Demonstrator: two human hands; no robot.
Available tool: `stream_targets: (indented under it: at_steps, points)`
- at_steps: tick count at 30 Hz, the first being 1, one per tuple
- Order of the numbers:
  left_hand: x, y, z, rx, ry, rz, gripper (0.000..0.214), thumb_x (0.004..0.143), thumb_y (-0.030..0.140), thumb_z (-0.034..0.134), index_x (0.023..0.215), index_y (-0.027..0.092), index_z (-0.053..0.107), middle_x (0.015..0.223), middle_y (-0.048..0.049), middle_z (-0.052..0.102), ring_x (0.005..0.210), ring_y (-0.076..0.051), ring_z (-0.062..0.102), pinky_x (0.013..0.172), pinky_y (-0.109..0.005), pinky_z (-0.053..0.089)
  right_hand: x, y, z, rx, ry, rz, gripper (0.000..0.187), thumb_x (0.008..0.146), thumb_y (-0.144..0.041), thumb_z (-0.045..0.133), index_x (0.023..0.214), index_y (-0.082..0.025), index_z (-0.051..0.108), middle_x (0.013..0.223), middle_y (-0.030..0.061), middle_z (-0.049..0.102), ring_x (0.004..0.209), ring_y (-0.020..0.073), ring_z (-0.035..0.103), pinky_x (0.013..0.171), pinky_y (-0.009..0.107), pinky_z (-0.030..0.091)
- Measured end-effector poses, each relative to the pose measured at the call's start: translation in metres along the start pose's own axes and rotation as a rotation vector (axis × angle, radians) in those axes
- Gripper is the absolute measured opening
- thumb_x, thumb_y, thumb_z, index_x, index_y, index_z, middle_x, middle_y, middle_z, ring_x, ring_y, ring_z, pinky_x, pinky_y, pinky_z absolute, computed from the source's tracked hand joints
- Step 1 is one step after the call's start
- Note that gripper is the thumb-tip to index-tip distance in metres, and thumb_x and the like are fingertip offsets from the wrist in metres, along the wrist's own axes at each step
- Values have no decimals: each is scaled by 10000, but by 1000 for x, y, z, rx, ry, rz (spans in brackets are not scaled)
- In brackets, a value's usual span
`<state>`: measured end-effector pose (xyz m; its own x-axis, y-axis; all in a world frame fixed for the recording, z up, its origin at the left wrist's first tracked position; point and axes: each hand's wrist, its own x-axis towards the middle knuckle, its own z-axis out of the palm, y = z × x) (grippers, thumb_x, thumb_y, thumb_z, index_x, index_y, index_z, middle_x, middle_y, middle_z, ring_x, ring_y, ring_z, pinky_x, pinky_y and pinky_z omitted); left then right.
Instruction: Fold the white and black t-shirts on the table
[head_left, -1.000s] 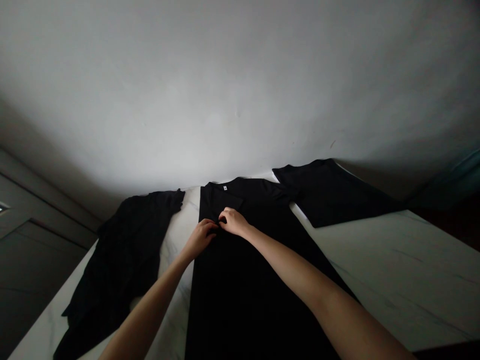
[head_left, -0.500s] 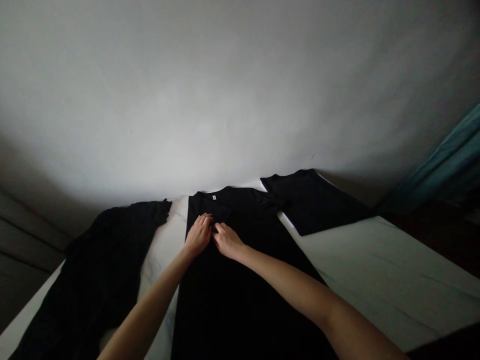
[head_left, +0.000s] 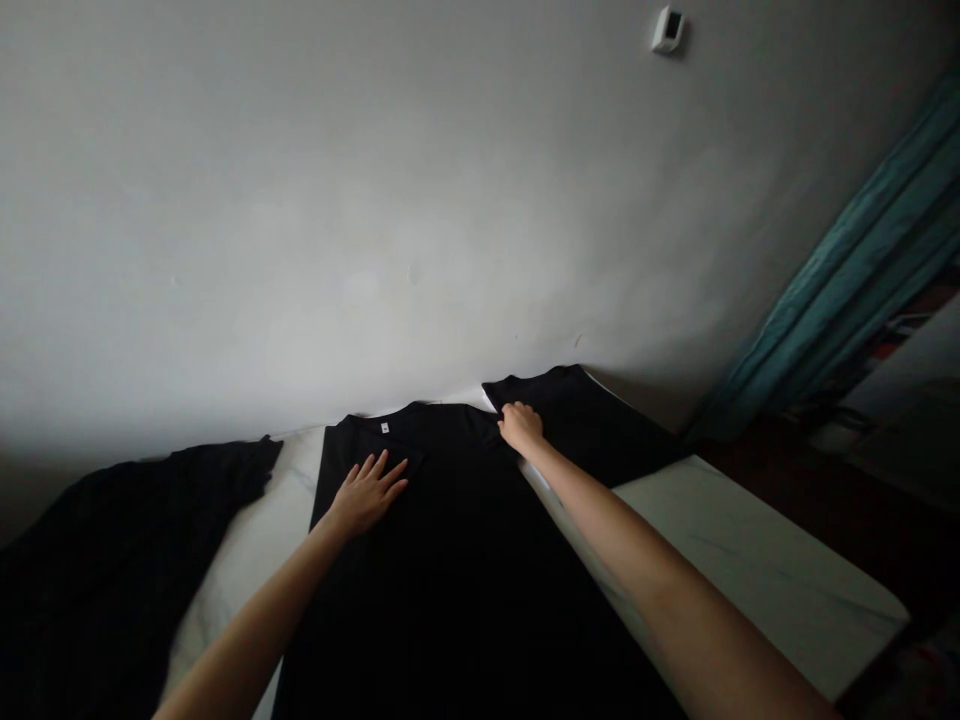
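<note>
A black T-shirt (head_left: 450, 560) lies spread lengthwise on the white marble-patterned table (head_left: 757, 560), its neckline toward the wall and a small white label (head_left: 385, 428) near the collar. My left hand (head_left: 366, 494) rests flat on its upper left part, fingers spread. At the shirt's upper right edge, my right hand (head_left: 521, 427) has its fingers closed on the sleeve; the fingertips are partly hidden. Just beyond that hand lies a folded black garment (head_left: 592, 425), close beside the shirt.
Another black garment (head_left: 127, 560), rumpled, covers the table's left side. A pale wall (head_left: 420, 220) rises behind the table, with a small white device (head_left: 667, 30) high on it. A teal curtain (head_left: 832, 260) hangs at the right, past the table's edge.
My hands were together on the upper left of the shirt. The right hand has moved right to the sleeve; the left has flattened and spread its fingers. The view has turned right and up.
</note>
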<state>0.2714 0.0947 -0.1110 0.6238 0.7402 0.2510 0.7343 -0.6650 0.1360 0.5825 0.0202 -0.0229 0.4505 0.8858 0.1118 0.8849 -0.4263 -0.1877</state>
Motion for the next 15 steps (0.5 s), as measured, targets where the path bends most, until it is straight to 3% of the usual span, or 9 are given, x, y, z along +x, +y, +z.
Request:
stream_targets:
  at_steps: [3, 6, 9, 11, 15]
  points:
    - [29, 13, -7, 72, -82, 142, 478, 1000, 439, 333, 1425, 288, 490, 1542, -76, 414, 1437, -268, 342, 1137, -473, 309, 18, 21, 3, -22, -77, 100, 347, 853, -288, 668, 1153, -114, 671, 1207, 221, 646, 1149, 320, 604, 885, 389, 485]
    - [61, 31, -5, 76, -74, 219, 525, 1016, 418, 274, 1499, 240, 379, 1594, -60, 303, 1478, -234, 246, 1188, -443, 234, 24, 30, 11, -32, -141, 152, 478, 816, -402, 708, 1177, -94, 660, 1199, 222, 661, 1168, 336, 602, 879, 383, 494]
    - [84, 43, 9, 59, -104, 167, 540, 1011, 408, 299, 1504, 199, 370, 1594, -75, 290, 1483, -242, 226, 1198, -443, 220, 29, 37, 14, -23, -175, 189, 578, 787, -487, 717, 1200, -88, 652, 1232, 227, 650, 1198, 347, 585, 888, 375, 489]
    - [90, 46, 20, 47, -122, 108, 548, 1002, 415, 335, 1499, 190, 380, 1584, -88, 309, 1478, -259, 239, 1194, -460, 227, 33, 41, 12, 9, -204, 210, 556, 765, -487, 730, 1154, -93, 680, 1198, 217, 670, 1163, 339, 610, 859, 349, 491]
    - [91, 43, 32, -16, -102, 91, 540, 982, 416, 398, 1482, 213, 409, 1578, -78, 326, 1473, -267, 253, 1196, -481, 218, 37, 39, 4, 62, -201, 208, 314, 807, -337, 672, 1016, -109, 727, 1026, 172, 729, 1001, 278, 685, 737, 279, 480]
